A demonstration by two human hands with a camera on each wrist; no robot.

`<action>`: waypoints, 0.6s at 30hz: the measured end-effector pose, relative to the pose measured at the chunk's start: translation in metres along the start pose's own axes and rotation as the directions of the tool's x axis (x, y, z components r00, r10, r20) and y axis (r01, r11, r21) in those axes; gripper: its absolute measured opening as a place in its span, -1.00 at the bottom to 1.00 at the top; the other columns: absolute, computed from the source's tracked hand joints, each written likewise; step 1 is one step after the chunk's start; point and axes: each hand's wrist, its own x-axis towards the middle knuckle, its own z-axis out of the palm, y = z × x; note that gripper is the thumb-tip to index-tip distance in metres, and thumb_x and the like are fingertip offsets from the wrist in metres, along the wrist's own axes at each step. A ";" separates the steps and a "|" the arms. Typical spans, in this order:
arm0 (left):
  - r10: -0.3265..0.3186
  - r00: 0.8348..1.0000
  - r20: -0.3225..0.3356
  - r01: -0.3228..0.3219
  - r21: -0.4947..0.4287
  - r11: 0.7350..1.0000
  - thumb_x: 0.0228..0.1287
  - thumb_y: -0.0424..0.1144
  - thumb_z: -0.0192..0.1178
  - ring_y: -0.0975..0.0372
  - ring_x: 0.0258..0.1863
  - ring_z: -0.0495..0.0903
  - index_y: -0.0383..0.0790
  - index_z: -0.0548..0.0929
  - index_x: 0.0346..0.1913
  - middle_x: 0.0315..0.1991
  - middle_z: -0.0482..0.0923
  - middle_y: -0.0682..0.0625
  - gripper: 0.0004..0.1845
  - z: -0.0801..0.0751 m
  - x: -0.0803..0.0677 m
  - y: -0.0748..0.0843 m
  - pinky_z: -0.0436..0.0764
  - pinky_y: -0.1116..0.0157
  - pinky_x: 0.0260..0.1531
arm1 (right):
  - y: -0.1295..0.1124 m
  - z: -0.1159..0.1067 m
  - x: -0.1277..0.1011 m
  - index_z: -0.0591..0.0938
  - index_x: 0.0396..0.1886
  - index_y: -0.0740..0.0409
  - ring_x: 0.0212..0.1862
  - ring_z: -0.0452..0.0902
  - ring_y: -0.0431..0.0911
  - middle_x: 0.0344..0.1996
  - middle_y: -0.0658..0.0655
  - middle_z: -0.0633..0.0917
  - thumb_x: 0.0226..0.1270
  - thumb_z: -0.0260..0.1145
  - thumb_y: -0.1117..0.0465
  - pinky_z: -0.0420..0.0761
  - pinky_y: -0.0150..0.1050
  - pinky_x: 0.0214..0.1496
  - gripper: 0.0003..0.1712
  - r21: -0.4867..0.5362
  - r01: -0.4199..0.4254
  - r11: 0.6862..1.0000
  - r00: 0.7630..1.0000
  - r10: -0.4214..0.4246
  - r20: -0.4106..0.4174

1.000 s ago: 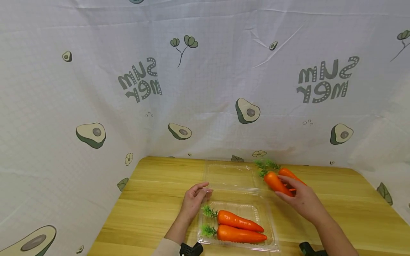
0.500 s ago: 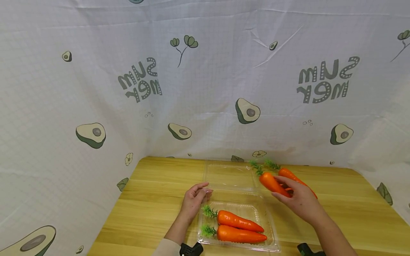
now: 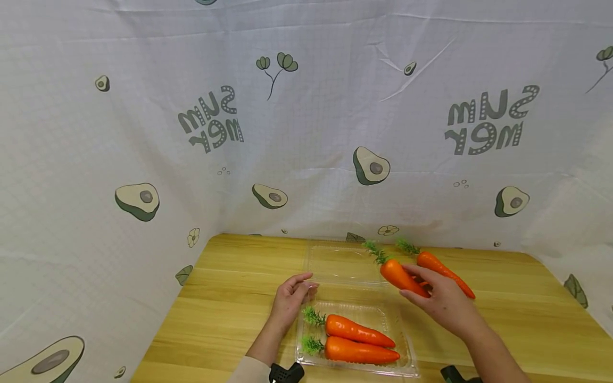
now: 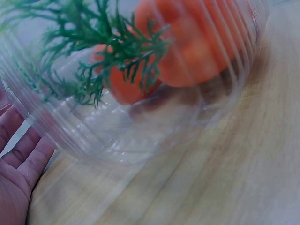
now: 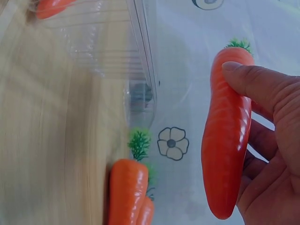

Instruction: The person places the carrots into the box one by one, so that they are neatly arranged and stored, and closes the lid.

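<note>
A clear plastic clamshell container (image 3: 407,348) lies on the table with its lid (image 3: 345,263) folded back. Two orange carrots with green tops, a rear one (image 3: 356,330) and a front one (image 3: 359,351), lie side by side in its base. My left hand (image 3: 287,303) holds the container at its rear left corner, with fingers (image 4: 26,147) along the ribbed wall. My right hand (image 3: 442,300) grips another carrot (image 5: 227,136) around its body, thumb near the leafy end, raised over the table right of the container. Its green top (image 3: 377,252) points toward the lid.
Two more carrots lie at the back right, a nearer one (image 5: 125,192) and one partly behind it (image 5: 146,213); in the head view one carrot (image 3: 442,271) shows behind my right hand. A white printed curtain (image 3: 311,133) surrounds the wooden table (image 3: 230,276).
My right hand has moved left with its carrot, away from the carrot behind it and toward the container. My left hand and the two carrots in the container have stayed put.
</note>
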 end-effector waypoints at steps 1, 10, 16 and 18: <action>0.001 1.000 0.002 -0.001 0.000 1.000 0.56 -0.25 0.10 -0.12 0.10 0.70 -0.45 0.50 0.33 0.08 0.67 -0.41 -0.57 0.000 0.000 0.000 0.73 0.22 0.05 | -0.001 0.001 0.000 0.59 0.32 0.17 -0.09 0.63 -0.03 0.03 0.21 0.73 0.26 0.52 0.06 0.66 -0.36 -0.20 -0.34 0.001 0.004 1.000 1.000 -0.004 0.002; 0.007 1.000 0.004 -0.007 0.004 1.000 0.57 -0.25 0.09 -0.12 0.09 0.70 -0.46 0.50 0.33 0.08 0.67 -0.40 -0.57 0.000 -0.001 0.001 0.74 0.22 0.04 | -0.006 0.006 -0.003 0.63 0.27 0.09 -0.13 0.63 -0.08 0.01 0.14 0.74 0.21 0.55 0.11 0.66 -0.38 -0.24 -0.38 0.010 0.053 0.999 0.999 -0.053 -0.011; 0.019 1.000 0.010 -0.019 0.020 1.000 0.57 -0.25 0.07 0.03 0.03 0.74 -0.47 0.50 0.32 0.06 0.69 -0.36 -0.57 -0.001 -0.001 -0.001 0.74 0.26 0.01 | -0.014 0.008 -0.006 0.65 0.25 0.08 -0.14 0.62 -0.12 0.01 0.11 0.75 0.19 0.57 0.10 0.66 -0.37 -0.23 -0.39 -0.003 0.076 0.997 0.997 -0.076 -0.018; 0.016 1.000 0.011 -0.016 0.022 1.000 0.58 -0.24 0.07 0.07 0.01 0.75 -0.46 0.50 0.32 0.05 0.70 -0.34 -0.57 -0.001 -0.001 -0.001 0.74 0.27 0.00 | -0.016 0.009 -0.007 0.65 0.25 0.08 -0.17 0.61 -0.16 -0.01 0.09 0.75 0.19 0.57 0.10 0.65 -0.37 -0.24 -0.39 0.000 0.086 0.996 0.996 -0.086 -0.017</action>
